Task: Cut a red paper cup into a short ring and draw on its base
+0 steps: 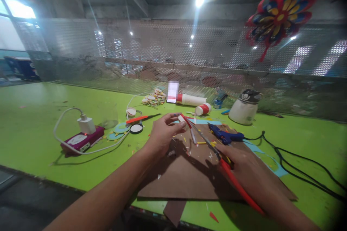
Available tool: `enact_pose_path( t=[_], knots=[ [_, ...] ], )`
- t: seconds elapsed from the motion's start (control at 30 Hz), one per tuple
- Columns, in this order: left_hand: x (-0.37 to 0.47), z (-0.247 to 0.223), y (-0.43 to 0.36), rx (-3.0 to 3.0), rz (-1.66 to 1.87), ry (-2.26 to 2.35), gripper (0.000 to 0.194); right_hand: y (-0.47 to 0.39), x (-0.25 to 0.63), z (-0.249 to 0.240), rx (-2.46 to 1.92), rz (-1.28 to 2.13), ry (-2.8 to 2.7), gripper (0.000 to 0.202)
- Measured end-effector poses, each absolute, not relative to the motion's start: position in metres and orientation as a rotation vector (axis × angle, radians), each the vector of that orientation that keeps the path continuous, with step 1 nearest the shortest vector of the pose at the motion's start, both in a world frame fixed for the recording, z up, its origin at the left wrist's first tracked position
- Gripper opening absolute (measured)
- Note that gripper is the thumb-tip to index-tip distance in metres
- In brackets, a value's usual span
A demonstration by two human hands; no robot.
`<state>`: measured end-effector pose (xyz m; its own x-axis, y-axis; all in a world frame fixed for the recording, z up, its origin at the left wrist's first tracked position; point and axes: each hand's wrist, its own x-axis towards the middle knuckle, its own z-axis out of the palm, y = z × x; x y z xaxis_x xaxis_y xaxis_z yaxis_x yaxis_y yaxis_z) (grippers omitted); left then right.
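Note:
My left hand (166, 130) pinches a small red and white piece (182, 118), probably paper, between thumb and fingers above the brown board. My right hand (245, 162) is closed around scissors (229, 173) with red-orange handles. Their long blades point up and left, the tips close to the red and white piece; whether they touch it I cannot tell. Beneath both hands lies the brown cardboard (184, 184), strewn with small red, white and yellow scraps. A blue glue gun (226, 135) rests on the board's far right part, beyond my right hand.
A magenta power strip (84, 140) with a white charger and cable stands left. An orange-handled tool (138, 118) lies near a round white-topped lid (136, 128). Behind are a lit phone (172, 92), paper cups (202, 109) and a white kettle-like jug (244, 108). Black cord (292, 166) runs right.

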<state>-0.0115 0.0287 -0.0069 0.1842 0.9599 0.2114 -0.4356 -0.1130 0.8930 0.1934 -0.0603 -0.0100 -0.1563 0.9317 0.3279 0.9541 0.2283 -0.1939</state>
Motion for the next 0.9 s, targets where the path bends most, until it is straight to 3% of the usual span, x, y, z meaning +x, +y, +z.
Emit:
enact_pose_path(
  t=[0.4, 0.9],
  knots=[
    [-0.0073, -0.0072, 0.0261, 1.179, 1.385, 0.679, 0.031, -0.0594, 0.1945, -0.0137, -1.735, -0.081, -2.115, 0.029],
    [-0.0085, -0.0124, 0.0287, 1.219, 1.42, 0.717, 0.049, -0.0606, 0.1957, -0.0155, -1.708, -0.112, -2.098, 0.033]
  ],
)
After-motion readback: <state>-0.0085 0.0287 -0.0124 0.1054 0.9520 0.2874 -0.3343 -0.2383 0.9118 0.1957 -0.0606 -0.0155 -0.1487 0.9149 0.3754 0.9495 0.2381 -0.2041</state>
